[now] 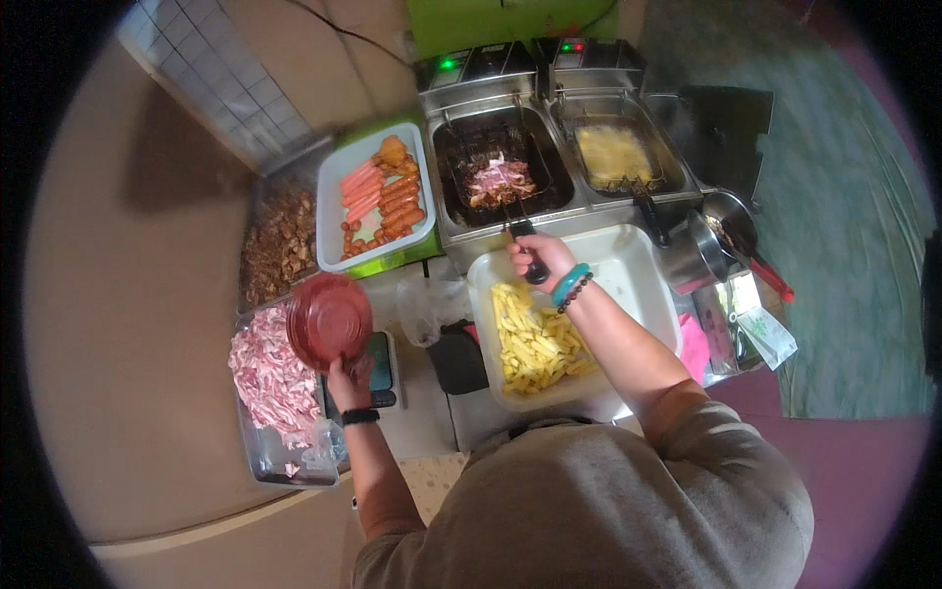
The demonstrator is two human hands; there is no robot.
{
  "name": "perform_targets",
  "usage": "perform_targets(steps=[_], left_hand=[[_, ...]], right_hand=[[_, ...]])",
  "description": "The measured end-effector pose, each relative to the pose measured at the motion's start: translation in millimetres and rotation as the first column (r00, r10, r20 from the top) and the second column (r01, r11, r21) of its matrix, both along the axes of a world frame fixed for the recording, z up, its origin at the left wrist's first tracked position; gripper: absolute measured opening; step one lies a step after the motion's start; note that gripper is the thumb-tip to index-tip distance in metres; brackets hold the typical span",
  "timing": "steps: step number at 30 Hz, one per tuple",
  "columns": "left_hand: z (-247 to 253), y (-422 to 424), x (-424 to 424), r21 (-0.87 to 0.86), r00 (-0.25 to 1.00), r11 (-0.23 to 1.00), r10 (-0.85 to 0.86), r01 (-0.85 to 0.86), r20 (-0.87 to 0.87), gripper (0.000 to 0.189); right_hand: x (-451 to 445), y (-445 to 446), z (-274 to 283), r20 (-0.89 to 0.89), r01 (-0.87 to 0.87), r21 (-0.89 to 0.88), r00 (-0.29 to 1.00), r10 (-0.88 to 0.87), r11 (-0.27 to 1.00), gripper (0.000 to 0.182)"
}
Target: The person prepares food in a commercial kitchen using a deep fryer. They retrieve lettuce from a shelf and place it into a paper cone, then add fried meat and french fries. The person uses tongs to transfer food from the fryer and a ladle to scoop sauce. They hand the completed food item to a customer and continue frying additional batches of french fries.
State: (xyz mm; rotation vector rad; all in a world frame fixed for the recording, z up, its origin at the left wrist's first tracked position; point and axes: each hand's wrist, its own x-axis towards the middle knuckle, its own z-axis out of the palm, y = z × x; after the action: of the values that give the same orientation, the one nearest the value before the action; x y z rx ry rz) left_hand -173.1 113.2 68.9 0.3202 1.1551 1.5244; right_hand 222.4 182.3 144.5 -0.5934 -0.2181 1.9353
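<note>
My right hand is closed around the black handle of a fryer basket, which sits in the left deep fryer with pink and browned meat slices in it. In my left hand is a reddish-brown plastic bowl, held by its lower rim. The bowl is above the edge of a metal tray of raw sliced meat and beside a kitchen scale. Below my right forearm, a white plastic tub holds cut potato fries.
The right fryer basket holds something yellow in bubbling oil. A white tray carries sausages and fried pieces. Browned meat fills a metal tray at left. Metal pots, a red-handled utensil and scissors lie at right.
</note>
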Motion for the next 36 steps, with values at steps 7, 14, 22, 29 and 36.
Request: perform_targets(steps=[7,14,22,29,36], left_hand=[[-28.9,-56.0,-14.4,-0.073,0.999,0.997,-0.027,0.029,0.038,0.055],[-32.9,-89.6,13.8,-0.202,0.994,0.977,-0.084,0.067,-0.077,0.053],[-61.0,-87.9,22.0,-0.157,0.858,0.977,0.043,-0.142,-0.511,0.035],[-80.8,-83.0,63.6,-0.022,0.717,0.999,-0.039,0.033,-0.696,0.027],[-72.7,-82.6,160.9,-0.108,-0.091,0.721,-0.063,0.685,-0.994,0.036]], right_hand=[[11.4,9.9,-4.4,0.340,-0.043,-0.113,0.937,0.079,0.993,0.037],[110.4,-88.0,40.7,0.803,-0.043,0.552,-0.241,-0.545,0.833,0.030],[359.3,-162.8,22.1,0.226,0.384,-0.089,-0.891,0.394,0.919,0.041],[392.9,-161.2,31.2,0.428,0.386,-0.358,-0.742,0.516,0.850,0.051],[354.9,-295.9,111.3,0.373,0.452,-0.139,-0.800,0.470,0.881,0.037]])
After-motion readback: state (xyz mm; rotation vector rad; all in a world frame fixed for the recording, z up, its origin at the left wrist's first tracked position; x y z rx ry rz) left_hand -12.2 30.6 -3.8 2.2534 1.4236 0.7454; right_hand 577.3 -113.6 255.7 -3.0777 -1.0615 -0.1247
